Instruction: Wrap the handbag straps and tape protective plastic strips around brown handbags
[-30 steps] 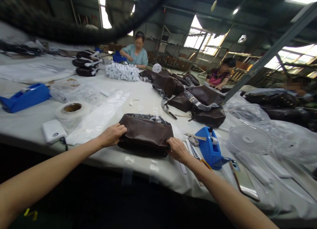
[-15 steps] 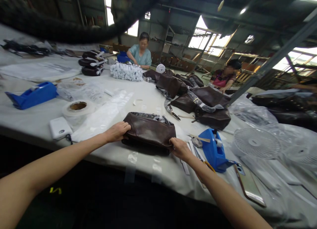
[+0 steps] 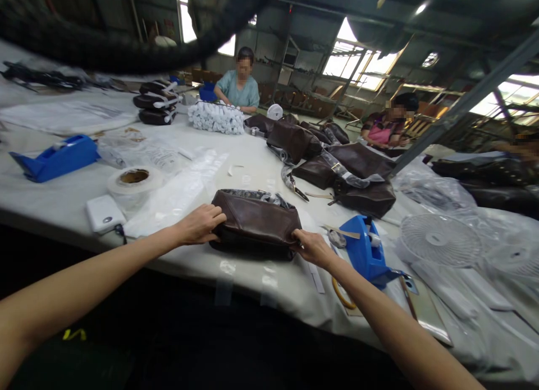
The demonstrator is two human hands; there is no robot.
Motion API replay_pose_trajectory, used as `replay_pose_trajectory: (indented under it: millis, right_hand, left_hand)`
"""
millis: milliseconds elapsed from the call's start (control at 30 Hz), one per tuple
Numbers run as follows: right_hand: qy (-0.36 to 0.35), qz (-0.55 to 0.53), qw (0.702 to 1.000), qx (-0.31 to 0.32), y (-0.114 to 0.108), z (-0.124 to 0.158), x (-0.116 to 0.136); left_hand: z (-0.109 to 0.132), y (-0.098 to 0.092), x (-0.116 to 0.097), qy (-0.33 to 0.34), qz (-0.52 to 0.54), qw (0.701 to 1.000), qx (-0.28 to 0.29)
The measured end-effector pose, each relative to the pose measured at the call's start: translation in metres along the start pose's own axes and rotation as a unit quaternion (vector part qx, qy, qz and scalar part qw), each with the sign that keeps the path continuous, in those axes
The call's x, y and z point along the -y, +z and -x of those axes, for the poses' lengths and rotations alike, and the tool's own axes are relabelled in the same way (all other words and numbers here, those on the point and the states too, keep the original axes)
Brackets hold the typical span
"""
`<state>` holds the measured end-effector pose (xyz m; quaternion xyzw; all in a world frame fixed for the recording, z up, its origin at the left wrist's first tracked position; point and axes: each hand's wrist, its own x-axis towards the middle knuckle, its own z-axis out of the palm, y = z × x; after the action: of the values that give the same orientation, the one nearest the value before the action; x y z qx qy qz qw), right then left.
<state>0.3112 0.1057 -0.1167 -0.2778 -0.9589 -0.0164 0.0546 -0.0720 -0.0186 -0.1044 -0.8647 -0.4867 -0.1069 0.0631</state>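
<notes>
A dark brown leather handbag (image 3: 259, 224) lies on its side near the table's front edge, with plastic wrapping showing along its far side. My left hand (image 3: 202, 224) pinches its left end, fingers closed on the leather. At the opposite end, my right hand (image 3: 312, 247) grips the lower right corner between thumb and fingers. Just right of that hand stands a blue tape dispenser (image 3: 365, 249), with a yellow scissor handle (image 3: 343, 293) partly hidden by my right forearm.
Several brown bags (image 3: 337, 165) are heaped at the back right. On the left are a plastic roll (image 3: 135, 189), a white device (image 3: 105, 214) and another blue dispenser (image 3: 59, 157). A white fan (image 3: 440, 239) and a phone (image 3: 425, 308) lie right. People work across the table.
Both hands keep hold of the handbag's ends. My right hand has shifted slightly at the corner, and the view has tilted a little. The person at the right has raised their hands.
</notes>
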Motion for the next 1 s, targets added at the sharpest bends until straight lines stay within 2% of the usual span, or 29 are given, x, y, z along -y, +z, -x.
replay_pose_trajectory:
  millis: [200,367,500,667,800,900,1000]
  right_hand:
    - [0.008,0.031,0.999,0.004,-0.001,0.003,0.008]
    - [0.017,0.050,0.999,-0.015,0.009,0.005,0.009]
    - [0.015,0.048,0.998,-0.034,0.022,0.006,0.008]
    - [0.028,0.042,0.996,-0.067,0.043,0.012,0.013]
    - [0.050,0.041,0.993,-0.099,0.053,0.018,0.023]
    - [0.064,0.031,0.992,-0.101,0.050,0.021,0.029]
    - [0.057,0.003,0.996,-0.075,0.029,0.023,0.030]
  left_hand:
    - [0.000,0.011,-0.022,0.010,-0.062,0.995,-0.073]
    - [-0.015,0.020,-0.028,0.022,-0.072,0.997,-0.035]
    - [-0.025,0.042,-0.027,0.015,-0.058,0.998,-0.025]
    - [-0.024,0.066,-0.028,0.009,-0.058,0.998,-0.033]
    - [-0.017,0.072,-0.032,0.012,-0.079,0.996,-0.049]
    - [-0.013,0.072,-0.033,0.015,-0.096,0.993,-0.066]
    - [-0.010,0.070,-0.032,0.035,-0.122,0.988,-0.091]
